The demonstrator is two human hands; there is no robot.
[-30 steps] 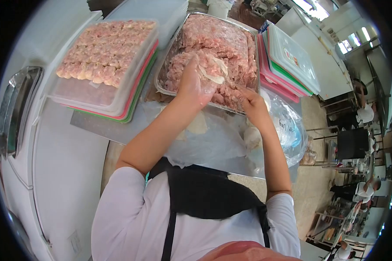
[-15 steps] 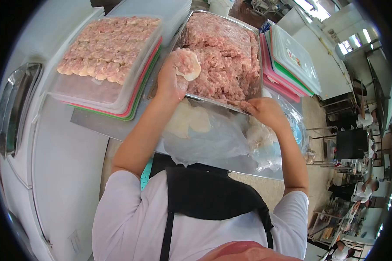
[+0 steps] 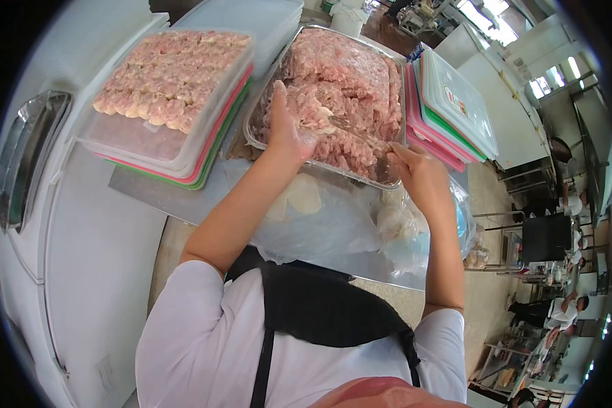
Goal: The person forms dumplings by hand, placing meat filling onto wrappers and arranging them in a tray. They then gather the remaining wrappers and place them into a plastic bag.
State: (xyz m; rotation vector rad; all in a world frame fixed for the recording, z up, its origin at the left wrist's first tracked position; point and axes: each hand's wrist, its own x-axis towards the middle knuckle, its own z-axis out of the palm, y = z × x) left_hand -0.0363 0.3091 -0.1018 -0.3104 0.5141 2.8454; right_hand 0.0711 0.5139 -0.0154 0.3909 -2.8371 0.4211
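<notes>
My left hand (image 3: 287,132) is cupped around a round dough wrapper (image 3: 325,117) with pink minced meat on it, held over the near left part of a metal tray. My right hand (image 3: 419,170) grips a narrow spatula (image 3: 350,129) by its end, and the blade reaches across to the meat in my left hand. Minced meat (image 3: 347,64) fills the tray (image 3: 250,129), heaped at the far side and dug out nearer to me. Pale flat wrappers (image 3: 304,196) lie on a plastic bag (image 3: 333,228) before the tray.
On the left, rows of meat-filled dumplings (image 3: 173,71) sit in a clear plastic box (image 3: 143,146) stacked on coloured lids. More lids (image 3: 452,88) are piled at right. A clear bag (image 3: 401,224) lies at the near table edge. Several people work in the background at right.
The spatula has lifted from the tray's near edge to the wrapper in my left hand. My left hand has opened out and shifted slightly right and lower.
</notes>
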